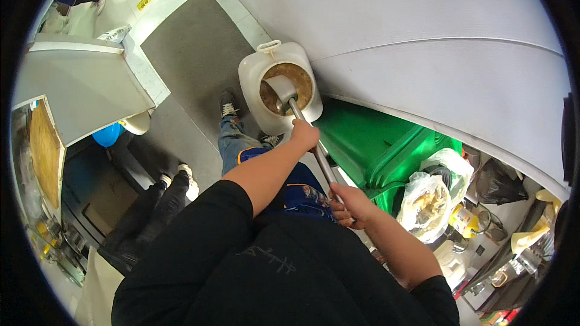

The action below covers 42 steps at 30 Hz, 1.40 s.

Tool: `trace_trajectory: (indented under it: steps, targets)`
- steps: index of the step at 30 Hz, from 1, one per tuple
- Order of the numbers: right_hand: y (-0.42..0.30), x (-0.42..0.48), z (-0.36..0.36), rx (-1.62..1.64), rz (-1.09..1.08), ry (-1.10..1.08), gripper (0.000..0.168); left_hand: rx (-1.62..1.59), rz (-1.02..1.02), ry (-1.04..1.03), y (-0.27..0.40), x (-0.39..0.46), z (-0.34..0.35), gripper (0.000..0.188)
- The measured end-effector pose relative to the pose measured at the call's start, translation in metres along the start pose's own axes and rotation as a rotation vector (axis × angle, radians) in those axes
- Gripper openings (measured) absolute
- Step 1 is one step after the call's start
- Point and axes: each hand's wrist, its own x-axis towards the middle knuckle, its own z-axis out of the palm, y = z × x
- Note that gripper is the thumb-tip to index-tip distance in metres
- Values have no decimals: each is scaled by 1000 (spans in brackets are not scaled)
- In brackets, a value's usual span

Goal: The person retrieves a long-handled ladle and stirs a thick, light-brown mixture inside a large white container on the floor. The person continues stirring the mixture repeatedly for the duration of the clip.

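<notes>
A long-handled metal ladle (325, 163) slants across in front of me. My left hand (305, 136) is wrapped around its shaft close to the head, and my right hand (350, 206) grips near the handle's end. The ladle's wide bowl is tilted inside the round mouth of a white plastic drum (252, 70). Brown contents (300, 82) show around the bowl; how deep they go cannot be seen. The drum stands on the floor beside my shoes, against the wall, with a small loop handle on its far side.
A green plastic bin (362, 140) stands right of the drum along the white wall (408, 13). Plastic bags (423, 203) and a yellow-labelled bottle (464, 219) crowd the right. Another person's legs (158, 208) are at left, near a grey counter (86, 86). Dark mats (195, 36) cover the floor.
</notes>
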Motion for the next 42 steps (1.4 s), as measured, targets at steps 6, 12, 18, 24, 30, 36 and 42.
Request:
trace_trajectory:
  steps: [6, 12, 18, 24, 30, 36, 42]
  targets:
    - [8, 26, 19, -19, -78, 77, 39, 55, 93, -13, 4, -4, -19, 51]
    - [14, 33, 14, -6, -87, 101, 41, -94, -62, -6, 5, -2, -19, 51]
    - [36, 20, -18, -730, -472, 378, 43, -458, -183, 169, 30, -35, -9, 51]
    - [45, 19, -28, -1095, -580, 691, 39, -848, -183, 77, 63, -55, -10, 39]
    - [32, 55, -6, -1121, -691, 687, 37, -760, -277, 247, 74, -37, -27, 36]
    - [33, 67, 6, -1165, -643, 628, 37, -688, -309, 307, 54, -34, -29, 38]
    - [34, 59, 2, -1203, -549, 604, 36, -816, -320, 294, 44, -43, -23, 35]
